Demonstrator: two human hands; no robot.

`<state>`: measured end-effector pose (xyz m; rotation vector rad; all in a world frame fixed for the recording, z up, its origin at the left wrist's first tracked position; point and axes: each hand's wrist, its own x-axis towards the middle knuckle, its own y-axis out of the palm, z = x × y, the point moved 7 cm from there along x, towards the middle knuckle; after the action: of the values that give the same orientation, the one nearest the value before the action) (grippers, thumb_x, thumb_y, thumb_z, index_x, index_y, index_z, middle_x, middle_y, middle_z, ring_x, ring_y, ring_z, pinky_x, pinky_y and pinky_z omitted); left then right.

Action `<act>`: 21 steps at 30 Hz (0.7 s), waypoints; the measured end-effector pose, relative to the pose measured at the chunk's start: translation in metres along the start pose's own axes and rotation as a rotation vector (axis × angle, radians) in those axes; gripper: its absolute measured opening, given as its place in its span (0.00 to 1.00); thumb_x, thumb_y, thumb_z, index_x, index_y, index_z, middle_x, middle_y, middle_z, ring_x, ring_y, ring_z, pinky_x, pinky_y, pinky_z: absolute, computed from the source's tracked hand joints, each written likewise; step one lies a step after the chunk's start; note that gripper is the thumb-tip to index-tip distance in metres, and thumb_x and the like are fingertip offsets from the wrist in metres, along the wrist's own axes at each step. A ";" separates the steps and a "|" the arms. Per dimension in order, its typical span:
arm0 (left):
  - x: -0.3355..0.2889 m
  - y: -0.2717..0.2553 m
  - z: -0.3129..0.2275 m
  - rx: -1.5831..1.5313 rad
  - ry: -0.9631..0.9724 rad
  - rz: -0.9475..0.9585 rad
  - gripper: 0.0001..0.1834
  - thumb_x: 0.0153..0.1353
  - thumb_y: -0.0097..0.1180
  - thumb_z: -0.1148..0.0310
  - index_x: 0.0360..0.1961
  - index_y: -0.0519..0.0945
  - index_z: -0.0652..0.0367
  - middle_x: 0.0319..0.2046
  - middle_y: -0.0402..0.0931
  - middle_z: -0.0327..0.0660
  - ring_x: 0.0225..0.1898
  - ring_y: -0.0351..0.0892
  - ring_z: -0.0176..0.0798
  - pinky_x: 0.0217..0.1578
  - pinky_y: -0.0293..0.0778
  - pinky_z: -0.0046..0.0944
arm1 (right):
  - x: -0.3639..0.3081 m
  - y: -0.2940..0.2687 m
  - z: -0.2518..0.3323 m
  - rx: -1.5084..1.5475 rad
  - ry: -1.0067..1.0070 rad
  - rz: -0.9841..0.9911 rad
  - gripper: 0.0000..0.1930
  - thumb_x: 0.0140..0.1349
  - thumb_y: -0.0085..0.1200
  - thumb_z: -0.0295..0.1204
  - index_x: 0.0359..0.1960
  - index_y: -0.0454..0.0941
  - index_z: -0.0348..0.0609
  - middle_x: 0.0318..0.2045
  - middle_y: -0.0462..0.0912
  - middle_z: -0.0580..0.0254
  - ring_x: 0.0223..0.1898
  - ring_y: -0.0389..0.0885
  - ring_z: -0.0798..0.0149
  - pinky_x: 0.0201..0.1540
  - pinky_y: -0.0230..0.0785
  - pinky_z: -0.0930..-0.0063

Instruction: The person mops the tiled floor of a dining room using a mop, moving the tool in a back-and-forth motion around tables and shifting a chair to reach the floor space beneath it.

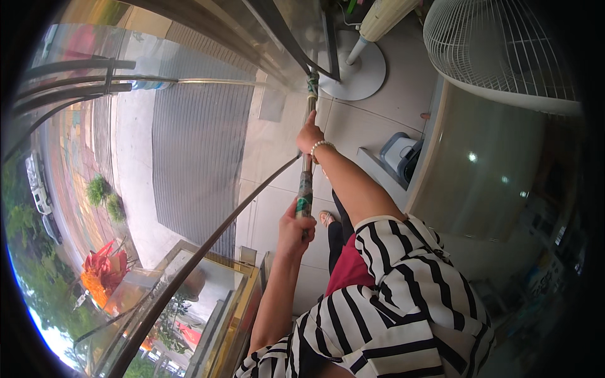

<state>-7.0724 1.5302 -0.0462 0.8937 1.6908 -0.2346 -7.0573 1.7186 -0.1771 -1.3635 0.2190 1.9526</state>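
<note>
A slim metal pole (307,162), wrapped with green patterned tape in places, runs away from me beside a glass pane (271,135). Its lower wrapped part is gripped by my left hand (296,230), the fingers curled round it. Farther up, my right hand (309,137) closes on the same pole, with the index finger stretched along it and a beaded bracelet at the wrist. Another taped stretch shows above that hand, close to a dark frame (332,47). I cannot make out what the far end meets.
A standing fan (498,50) is at the upper right. Near it, a round white base (362,79) carries a pole. A grey-and-white bin-like container (400,154) stands beside a pale panel (485,157). Through the glass appear a ribbed grey mat (195,157) and orange-red decorations (104,274).
</note>
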 end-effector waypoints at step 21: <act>-0.140 -0.019 0.123 -0.220 -0.103 -0.097 0.17 0.43 0.47 0.85 0.36 0.65 0.60 0.17 0.64 0.38 0.12 0.61 0.32 0.10 0.54 0.31 | -0.073 0.074 -0.123 -0.060 -0.132 0.062 0.43 0.51 0.40 0.23 0.61 0.21 0.35 0.19 0.78 0.44 0.18 0.79 0.53 0.21 0.73 0.64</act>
<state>-6.9849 1.3847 0.0336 0.6270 1.6298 -0.1535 -7.0013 1.5670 -0.1849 -1.2730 0.1418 2.1076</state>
